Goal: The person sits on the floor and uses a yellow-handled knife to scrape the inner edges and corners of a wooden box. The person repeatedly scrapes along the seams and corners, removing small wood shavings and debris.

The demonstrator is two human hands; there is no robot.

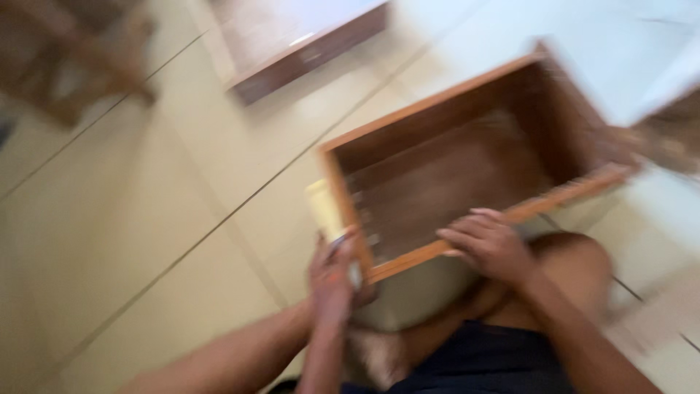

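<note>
Kneeling over an open wooden box (467, 171) on the tiled floor (146, 219), the person has both hands on its near rim. The left hand (332, 281) is closed around a pale tool handle (324, 208) at the box's left corner, tip end hidden behind the fingers. What kind of tool it is I cannot tell; the frame is smeared with motion. The right hand (488, 244) lies flat and spread on the front edge, fingers draped over the orange-brown rim, pressing down and gripping nothing.

By my reading this is work on the corner joint, and doing it well would mean keeping that flat right palm heavy on the rim so the box doesn't skate on the smooth tiles. The tool should stay square to the side panel, and a bare knee (576, 263) just beside the rim could serve as a brace. Any slip at the corner would send the tool toward the left wrist, so a short, controlled push looks wiser than force.

Now the box itself: four walls, a darker grained bottom, and nothing that I can make out inside, though a row of small marks along the left inner wall is too blurred to name.

Further off, a second flat board (299, 40) lies on the floor at the top, well apart, and some wooden furniture (69, 58) sits in the upper left.
</note>
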